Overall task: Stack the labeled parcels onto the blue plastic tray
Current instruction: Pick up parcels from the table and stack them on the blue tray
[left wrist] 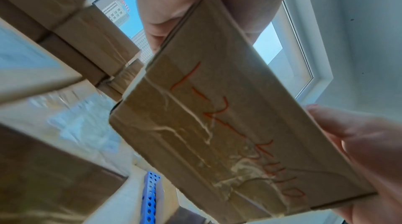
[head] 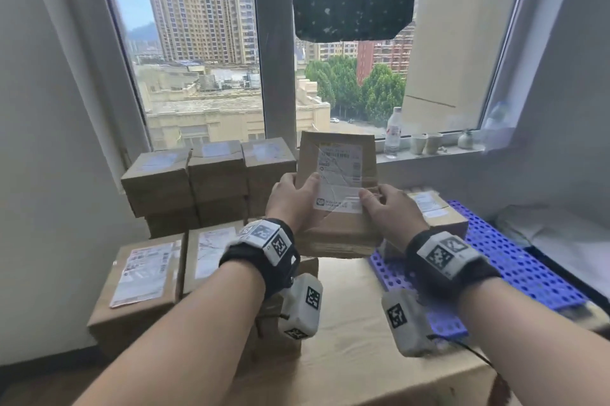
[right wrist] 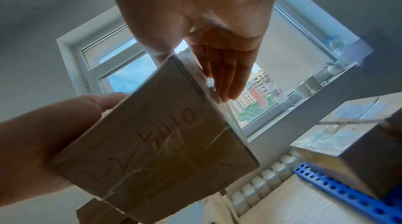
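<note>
Against the wall at the left, unsorted parcels (head: 185,181) are waiting in stacks, labels up. The left hand (head: 290,197) is clasping the left edge of a carried parcel (head: 336,174), thumb curled over its labelled face, while the right hand (head: 383,207) is pinching the right edge, fingers lying flat beneath; two-sided support is likely keeping it level. It is hanging mid-air, just left of the blue tray (head: 515,260), where one parcel (head: 435,210) is already sitting at the far-left corner.
</note>
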`<state>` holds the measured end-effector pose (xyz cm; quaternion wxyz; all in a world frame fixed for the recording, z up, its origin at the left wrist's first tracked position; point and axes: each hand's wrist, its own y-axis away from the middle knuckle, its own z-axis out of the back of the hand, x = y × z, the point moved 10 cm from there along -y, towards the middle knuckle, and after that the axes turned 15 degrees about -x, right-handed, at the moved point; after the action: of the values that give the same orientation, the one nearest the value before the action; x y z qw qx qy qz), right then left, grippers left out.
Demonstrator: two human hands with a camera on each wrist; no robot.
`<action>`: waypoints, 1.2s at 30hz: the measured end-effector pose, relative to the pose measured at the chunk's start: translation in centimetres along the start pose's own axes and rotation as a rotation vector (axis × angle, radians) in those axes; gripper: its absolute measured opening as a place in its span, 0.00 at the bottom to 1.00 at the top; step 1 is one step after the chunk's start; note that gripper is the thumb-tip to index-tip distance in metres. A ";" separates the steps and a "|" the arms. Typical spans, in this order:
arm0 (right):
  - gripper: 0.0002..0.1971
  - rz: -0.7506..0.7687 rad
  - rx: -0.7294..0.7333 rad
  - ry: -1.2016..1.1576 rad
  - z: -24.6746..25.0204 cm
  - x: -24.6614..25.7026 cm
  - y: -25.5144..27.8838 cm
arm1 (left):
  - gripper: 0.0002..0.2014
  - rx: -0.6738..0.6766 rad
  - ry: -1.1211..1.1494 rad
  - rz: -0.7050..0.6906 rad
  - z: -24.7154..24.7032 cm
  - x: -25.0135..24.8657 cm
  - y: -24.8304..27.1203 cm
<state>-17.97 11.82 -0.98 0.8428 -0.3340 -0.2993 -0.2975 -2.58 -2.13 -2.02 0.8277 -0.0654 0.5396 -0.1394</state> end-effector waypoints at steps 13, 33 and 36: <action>0.22 -0.120 0.031 -0.045 10.6 -19.3 -6.9 | 0.20 0.087 0.139 0.071 -22.8 -5.6 5.5; 0.20 -0.338 -0.097 -0.061 11.0 -38.4 -20.9 | 0.13 0.273 0.183 0.181 -45.4 -7.5 1.9; 0.19 -0.374 -0.125 -0.089 10.3 -40.8 -24.2 | 0.23 0.302 0.173 0.202 -48.4 -7.3 -0.6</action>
<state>-64.35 17.26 -14.17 0.7366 -0.3371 -0.3738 -0.4517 -49.60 1.57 -15.30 0.7886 0.1258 0.5854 -0.1402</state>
